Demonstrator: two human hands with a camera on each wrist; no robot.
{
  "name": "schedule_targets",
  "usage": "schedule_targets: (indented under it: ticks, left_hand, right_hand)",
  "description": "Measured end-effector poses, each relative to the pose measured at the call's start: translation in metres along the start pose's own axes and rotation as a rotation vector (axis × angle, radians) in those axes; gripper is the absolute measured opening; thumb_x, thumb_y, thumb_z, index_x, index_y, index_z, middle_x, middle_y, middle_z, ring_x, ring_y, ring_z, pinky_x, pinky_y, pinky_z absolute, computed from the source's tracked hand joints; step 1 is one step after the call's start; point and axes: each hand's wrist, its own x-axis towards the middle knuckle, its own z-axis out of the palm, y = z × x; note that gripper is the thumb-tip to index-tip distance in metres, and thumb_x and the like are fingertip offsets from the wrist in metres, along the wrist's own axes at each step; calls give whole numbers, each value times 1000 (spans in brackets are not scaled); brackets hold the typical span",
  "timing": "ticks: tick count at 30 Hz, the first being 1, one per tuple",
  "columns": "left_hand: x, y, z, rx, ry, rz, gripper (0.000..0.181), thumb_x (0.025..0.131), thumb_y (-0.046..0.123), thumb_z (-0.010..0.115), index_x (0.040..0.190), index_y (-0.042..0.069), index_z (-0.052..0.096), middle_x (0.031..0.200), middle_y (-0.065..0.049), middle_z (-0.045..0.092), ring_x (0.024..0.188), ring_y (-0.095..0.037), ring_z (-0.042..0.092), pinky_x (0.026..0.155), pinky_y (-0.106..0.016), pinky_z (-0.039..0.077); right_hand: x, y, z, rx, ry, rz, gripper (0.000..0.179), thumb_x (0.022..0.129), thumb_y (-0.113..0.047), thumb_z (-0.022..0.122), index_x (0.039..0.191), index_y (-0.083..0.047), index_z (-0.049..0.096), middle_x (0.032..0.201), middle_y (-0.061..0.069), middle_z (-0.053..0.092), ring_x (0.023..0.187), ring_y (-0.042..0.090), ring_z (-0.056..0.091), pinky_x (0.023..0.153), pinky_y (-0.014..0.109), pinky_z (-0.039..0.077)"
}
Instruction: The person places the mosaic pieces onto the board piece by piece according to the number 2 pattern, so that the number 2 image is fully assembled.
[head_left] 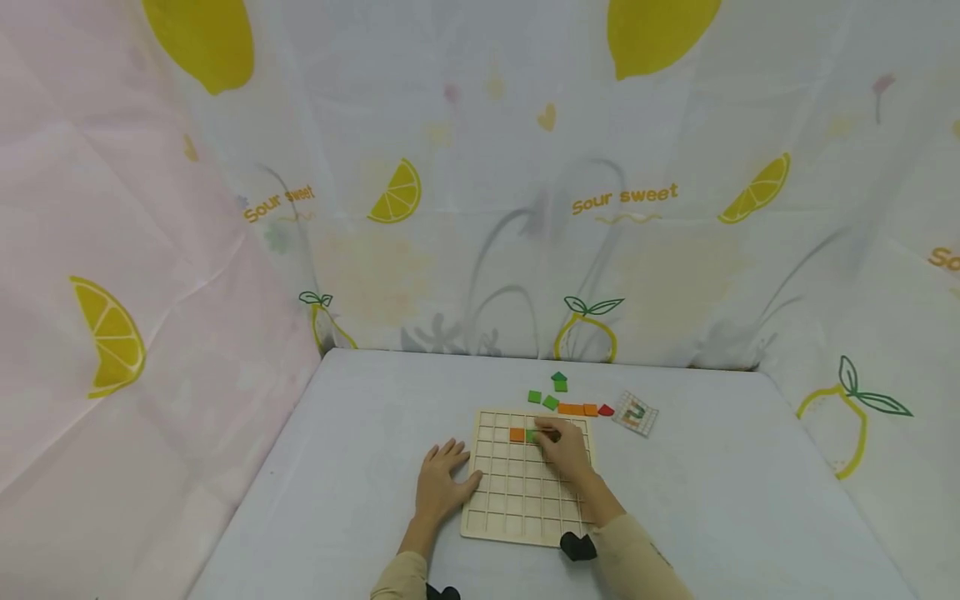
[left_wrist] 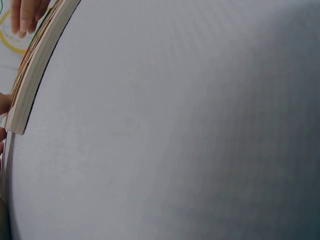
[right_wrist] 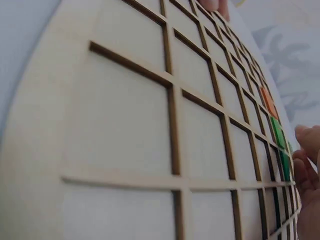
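On the far left, a pinkish, creased cloth wall [head_left: 67,208] printed with a lemon slice. Moving right, here's the left hand [head_left: 445,483], fingers spread apart, thumb at the near-left part of the grid board [head_left: 517,504]. The left wrist view gives what the head view cannot: the board's pale, thick side edge, with that thumb against it.

The board lies flat on the smooth white table [head_left: 315,517], pale and wood-like, ruled into squares by raised strips; the right wrist camera brings out their dark, sharp sides. In an upper row sits a flat orange square [head_left: 517,435], a green square [head_left: 532,436] just right of it. And the right wrist view adds another green piece [right_wrist: 285,166] next along, masked by the hand from above!

Right there is the right hand [head_left: 566,450], fingers bent, tips at that piece; whether they clamp it, I cannot tell. Tan sleeve [head_left: 641,558] behind.

Beyond the board's far edge: loose green squares [head_left: 535,397], a darker green triangle [head_left: 558,377], a row of orange squares [head_left: 576,409], a pointed red piece [head_left: 606,410], and rightmost, a grid-printed sheet [head_left: 636,414], tilted.
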Motion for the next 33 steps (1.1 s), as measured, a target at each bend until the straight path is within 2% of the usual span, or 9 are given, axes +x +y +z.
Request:
schedule_targets:
  ticks: [2,4,7,10,13,21,25,33]
  left_hand:
    - [1,0,0,0,8,8,37,70,28,75,94,0,72,107,-16,68,109,-35,61,101,-52,41]
    - [2,0,-1,6,10,11,37,70,29,75,94,0,72,107,-17,68,108,-36,61,100,-52,41]
    - [4,1,-2,4,6,4,37,71,29,74,95,0,72,108,-16,68,109,-35,60,101,-52,40]
    - [4,2,-2,-1,5,-2,37,71,28,74,95,0,72,108,-16,68,109,-35,60,102,-51,40]
    - [4,2,-1,-3,8,-2,37,71,28,75,95,0,72,108,-16,68,109,-35,60,102,-51,40]
    - [3,4,1,-15,12,3,37,70,28,75,94,-1,72,107,-17,68,108,-36,60,101,-53,40]
    - [3,3,1,-2,12,0,37,70,28,75,94,0,72,107,-17,69,108,-35,61,100,-52,41]
    - [0,2,-1,-8,-18,-29,38,71,29,74,96,0,72,109,-16,68,111,-35,59,103,-52,39]
  right_hand:
    - [4,4,-11,-15,27,52,18,78,7,67,95,12,67,83,23,68,68,33,66,57,29,57]
    - [11,9,-23,-73,39,112,17,80,7,64,96,12,67,84,25,67,69,35,65,58,33,58]
    - [20,19,-39,-195,22,197,19,82,7,61,99,13,66,93,28,64,83,41,63,71,46,56]
    - [27,28,-51,-305,-31,283,23,84,4,59,105,11,64,105,32,60,99,48,55,86,57,49]
    - [28,37,-58,-380,-79,340,25,85,2,54,107,10,64,110,34,56,103,52,50,88,61,44]
    - [18,53,-65,-302,-7,336,23,83,11,53,102,15,64,101,34,58,97,48,55,84,56,49]
    - [15,53,-67,-301,-5,326,25,82,10,52,103,15,63,102,33,60,96,46,57,81,56,49]
    - [9,49,-63,-300,-3,281,22,82,7,58,101,17,62,103,34,61,98,47,58,85,55,50]
